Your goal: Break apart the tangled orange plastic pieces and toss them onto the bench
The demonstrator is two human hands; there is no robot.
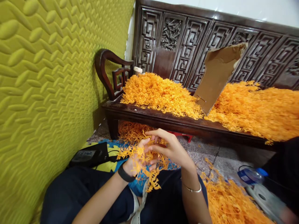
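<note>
In front of my lap, my left hand (137,160), with a dark band on its wrist, is closed round a loose bunch of orange branching pieces (153,181) that look like thin plastic. Some of them drape over the fingers and hang below the palm. My right hand (168,145), wearing a bangle, meets it from the right with fingers bent round strands of the same bunch. Its thumb and forefinger lie close to my left thumb. The orange strands partly hide the fingers of both hands.
A dark carved bench (149,113) carries large orange heaps (161,95), parted by a cardboard sheet (215,74). More orange pieces (231,199) lie on the floor at right, near a bottle (253,175). A yellow-green padded wall (46,93) rises at left, above a black bag (90,155).
</note>
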